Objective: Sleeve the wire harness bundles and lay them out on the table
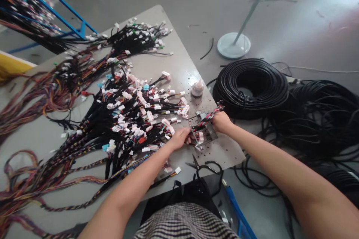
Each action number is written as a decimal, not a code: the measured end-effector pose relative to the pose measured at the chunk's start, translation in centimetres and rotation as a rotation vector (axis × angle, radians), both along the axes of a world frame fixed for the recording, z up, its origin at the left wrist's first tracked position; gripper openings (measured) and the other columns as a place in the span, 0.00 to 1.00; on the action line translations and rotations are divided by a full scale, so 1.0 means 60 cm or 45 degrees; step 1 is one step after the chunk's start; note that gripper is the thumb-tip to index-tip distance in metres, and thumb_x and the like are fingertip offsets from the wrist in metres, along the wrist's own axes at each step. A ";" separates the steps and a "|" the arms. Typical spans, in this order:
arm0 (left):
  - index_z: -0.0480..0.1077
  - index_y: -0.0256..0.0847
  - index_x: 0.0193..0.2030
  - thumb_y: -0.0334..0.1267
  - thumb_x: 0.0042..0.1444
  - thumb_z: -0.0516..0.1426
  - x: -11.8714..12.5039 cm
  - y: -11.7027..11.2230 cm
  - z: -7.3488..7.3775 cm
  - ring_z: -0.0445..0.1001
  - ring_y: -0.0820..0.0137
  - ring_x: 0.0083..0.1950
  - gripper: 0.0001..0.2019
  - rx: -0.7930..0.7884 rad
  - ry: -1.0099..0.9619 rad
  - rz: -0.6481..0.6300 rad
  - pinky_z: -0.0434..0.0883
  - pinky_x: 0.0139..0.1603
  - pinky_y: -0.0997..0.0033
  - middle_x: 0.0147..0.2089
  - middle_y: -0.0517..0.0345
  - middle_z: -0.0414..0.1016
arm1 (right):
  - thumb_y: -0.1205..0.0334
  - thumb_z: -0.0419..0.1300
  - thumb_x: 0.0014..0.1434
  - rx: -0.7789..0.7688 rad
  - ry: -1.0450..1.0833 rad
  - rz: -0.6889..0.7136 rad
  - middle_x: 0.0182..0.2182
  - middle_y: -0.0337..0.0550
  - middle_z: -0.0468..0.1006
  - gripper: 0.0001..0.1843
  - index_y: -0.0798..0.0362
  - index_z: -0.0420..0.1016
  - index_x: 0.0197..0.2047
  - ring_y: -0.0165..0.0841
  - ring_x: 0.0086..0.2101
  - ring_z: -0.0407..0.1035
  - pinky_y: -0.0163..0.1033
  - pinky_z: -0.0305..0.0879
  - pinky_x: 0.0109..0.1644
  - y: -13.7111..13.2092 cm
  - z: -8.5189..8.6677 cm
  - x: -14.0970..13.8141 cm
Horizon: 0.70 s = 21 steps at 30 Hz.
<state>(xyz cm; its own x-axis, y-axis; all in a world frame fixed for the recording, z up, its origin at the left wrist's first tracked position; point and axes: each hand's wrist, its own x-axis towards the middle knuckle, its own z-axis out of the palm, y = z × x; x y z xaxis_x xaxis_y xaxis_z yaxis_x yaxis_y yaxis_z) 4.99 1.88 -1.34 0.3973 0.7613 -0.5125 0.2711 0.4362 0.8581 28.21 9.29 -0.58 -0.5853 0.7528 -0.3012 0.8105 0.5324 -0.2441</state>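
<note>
My right hand [221,122] is closed at the table's right edge on one end of a bundle of coloured wires [206,118]. The bundle runs over a small metal frame [211,131] fixed near the table corner. At the frame's left side my left hand [181,138] has its fingers curled on the wire bundle; what lies inside the grip is partly hidden. Just below the frame, black-handled scissors [209,167] rest on the table. A small squat bottle [197,88] stands above the frame.
Wire harnesses with white connectors [140,119] cover much of the table [179,59]. More harnesses [140,37] lie at the far end. On the floor to the right are coils of black tubing [249,86] and a pole on a round base [233,45]. A blue rack [67,18] stands at left.
</note>
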 end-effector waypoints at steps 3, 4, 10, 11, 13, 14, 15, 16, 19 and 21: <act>0.69 0.37 0.44 0.50 0.64 0.47 -0.004 0.006 0.011 0.74 0.68 0.26 0.19 -0.011 -0.002 -0.018 0.72 0.31 0.69 0.26 0.56 0.74 | 0.61 0.58 0.52 -0.043 -0.016 -0.007 0.32 0.53 0.80 0.14 0.56 0.84 0.35 0.42 0.35 0.73 0.39 0.60 0.36 0.003 0.001 0.004; 0.69 0.37 0.48 0.46 0.63 0.48 -0.007 0.008 0.017 0.76 0.67 0.28 0.17 0.033 0.035 -0.057 0.73 0.33 0.68 0.28 0.55 0.76 | 0.60 0.58 0.52 -0.049 -0.029 -0.020 0.32 0.54 0.80 0.14 0.56 0.84 0.35 0.43 0.35 0.73 0.39 0.60 0.36 0.003 0.000 0.004; 0.74 0.37 0.47 0.31 0.51 0.53 -0.033 0.035 0.047 0.76 0.63 0.49 0.17 0.216 0.258 -0.260 0.70 0.55 0.62 0.46 0.50 0.80 | 0.63 0.57 0.51 -0.035 -0.072 -0.072 0.31 0.54 0.80 0.14 0.57 0.84 0.35 0.43 0.36 0.74 0.39 0.59 0.36 0.000 -0.003 0.004; 0.74 0.37 0.47 0.31 0.50 0.53 -0.035 0.042 0.048 0.76 0.64 0.50 0.17 0.106 0.163 -0.274 0.69 0.56 0.63 0.47 0.50 0.80 | 0.64 0.57 0.51 -0.040 -0.081 -0.085 0.32 0.54 0.80 0.14 0.56 0.84 0.36 0.43 0.36 0.74 0.39 0.59 0.36 0.000 -0.004 0.003; 0.74 0.36 0.44 0.35 0.52 0.55 -0.037 0.052 0.047 0.76 0.65 0.47 0.14 -0.138 -0.047 -0.279 0.70 0.53 0.65 0.46 0.51 0.80 | 0.64 0.56 0.52 -0.047 -0.098 -0.117 0.33 0.54 0.81 0.15 0.56 0.84 0.36 0.43 0.38 0.74 0.39 0.59 0.37 -0.002 -0.005 0.002; 0.75 0.35 0.42 0.39 0.54 0.55 -0.036 0.055 0.045 0.77 0.66 0.44 0.13 -0.216 -0.106 -0.268 0.71 0.50 0.66 0.43 0.52 0.80 | 0.65 0.56 0.52 -0.049 -0.106 -0.133 0.34 0.54 0.81 0.15 0.56 0.83 0.37 0.43 0.38 0.74 0.39 0.60 0.37 -0.002 -0.006 0.001; 0.74 0.35 0.39 0.44 0.55 0.56 -0.034 0.056 0.043 0.76 0.67 0.40 0.14 -0.251 -0.126 -0.247 0.72 0.48 0.66 0.39 0.52 0.80 | 0.65 0.56 0.53 -0.050 -0.112 -0.148 0.35 0.53 0.81 0.15 0.56 0.83 0.37 0.43 0.39 0.74 0.39 0.60 0.38 -0.003 -0.006 0.001; 0.74 0.35 0.35 0.48 0.56 0.56 -0.033 0.055 0.041 0.76 0.68 0.37 0.16 -0.254 -0.124 -0.220 0.72 0.45 0.67 0.35 0.53 0.79 | 0.65 0.56 0.53 -0.050 -0.117 -0.160 0.36 0.53 0.81 0.15 0.56 0.83 0.38 0.43 0.39 0.74 0.39 0.60 0.38 -0.004 -0.006 0.000; 0.73 0.35 0.33 0.54 0.52 0.59 -0.031 0.043 0.039 0.74 0.68 0.35 0.20 -0.271 -0.143 -0.137 0.71 0.42 0.67 0.34 0.54 0.78 | 0.63 0.56 0.54 -0.052 -0.127 -0.179 0.36 0.53 0.81 0.15 0.56 0.83 0.38 0.44 0.40 0.74 0.39 0.60 0.38 -0.005 -0.003 -0.001; 0.73 0.36 0.38 0.53 0.48 0.62 -0.029 0.039 0.040 0.75 0.67 0.37 0.20 -0.332 -0.192 -0.057 0.71 0.44 0.67 0.37 0.53 0.78 | 0.62 0.55 0.55 -0.058 -0.146 -0.193 0.35 0.54 0.81 0.15 0.56 0.83 0.38 0.44 0.39 0.74 0.39 0.60 0.38 -0.005 0.000 -0.002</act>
<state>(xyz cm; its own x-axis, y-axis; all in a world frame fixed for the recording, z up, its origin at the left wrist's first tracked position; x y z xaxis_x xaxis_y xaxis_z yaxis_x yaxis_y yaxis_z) 3.28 4.19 1.08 0.5136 0.5919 -0.6212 0.1732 0.6376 0.7507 28.09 8.98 -0.56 -0.4263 0.8136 -0.3953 0.9044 0.3927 -0.1669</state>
